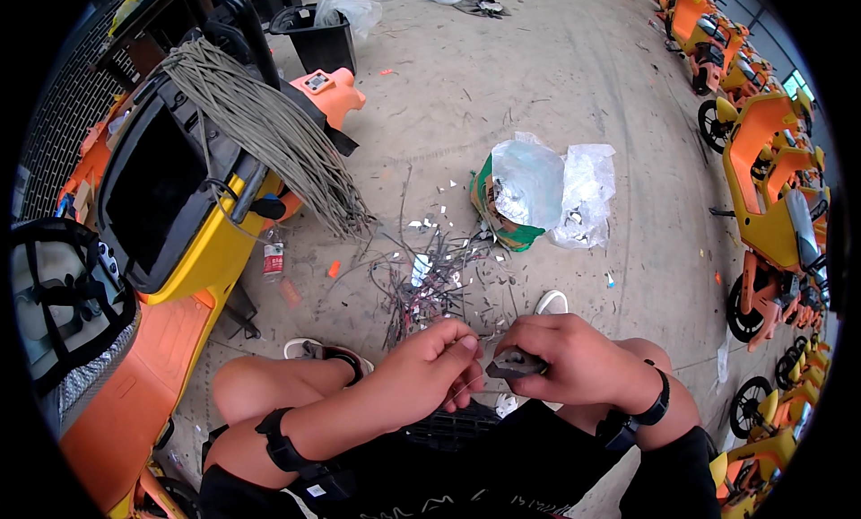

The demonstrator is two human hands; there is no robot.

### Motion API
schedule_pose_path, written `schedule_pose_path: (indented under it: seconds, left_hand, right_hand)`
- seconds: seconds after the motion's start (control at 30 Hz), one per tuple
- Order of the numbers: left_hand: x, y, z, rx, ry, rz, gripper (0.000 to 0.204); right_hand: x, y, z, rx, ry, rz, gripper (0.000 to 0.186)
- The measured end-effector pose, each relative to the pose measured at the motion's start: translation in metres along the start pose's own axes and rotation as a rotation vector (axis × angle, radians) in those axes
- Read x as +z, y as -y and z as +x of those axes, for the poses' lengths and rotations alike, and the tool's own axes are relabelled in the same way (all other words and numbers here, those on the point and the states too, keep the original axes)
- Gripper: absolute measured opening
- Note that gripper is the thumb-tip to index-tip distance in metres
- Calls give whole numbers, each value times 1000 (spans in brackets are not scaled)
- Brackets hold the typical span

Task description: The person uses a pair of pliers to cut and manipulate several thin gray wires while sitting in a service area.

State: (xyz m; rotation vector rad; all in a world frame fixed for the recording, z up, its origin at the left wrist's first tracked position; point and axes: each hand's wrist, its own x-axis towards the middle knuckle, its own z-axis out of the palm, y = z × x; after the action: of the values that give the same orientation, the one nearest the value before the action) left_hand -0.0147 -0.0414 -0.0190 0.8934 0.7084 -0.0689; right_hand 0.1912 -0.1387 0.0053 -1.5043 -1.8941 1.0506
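Wire [473, 386], thin and pliant, pinched in left hand [430, 371] fingertips; right hand [574, 368] closed around stiff dark cutter [514, 365].

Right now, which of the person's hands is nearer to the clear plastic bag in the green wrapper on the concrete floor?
Right. The right hand, gripping a dark grey tool, sits almost directly below the clear plastic bag in the green wrapper. The left hand is lower left of it, farther off.
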Motion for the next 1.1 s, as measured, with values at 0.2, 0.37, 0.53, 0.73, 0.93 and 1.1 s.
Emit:
schedule_pose_path:
  seconds: [0.2, 0.37, 0.53, 0.73, 0.93, 1.1]
  left_hand:
    - [1, 3, 8, 31, -39, -48, 21]
    - [8, 9, 10, 37, -129, -60, 21]
    - [11, -4, 6, -136, -49, -23, 17]
    - [9, 2, 7, -84, -81, -88, 17]
    - [7, 3, 5, -47, -79, -146, 17]
    - [7, -1, 2, -57, -71, -173, 17]
  right_hand:
    - [3, -1, -4, 2, -60, -32, 32]
    - [4, 1, -5, 25, -80, -63, 34]
    - [7, 0, -5, -34, -96, -143, 36]
    - [9, 1, -4, -50, -78, -169, 36]
    - [9, 3, -3, 6, -86, -159, 36]
    - [9, 4, -2, 9, -87, -152, 37]
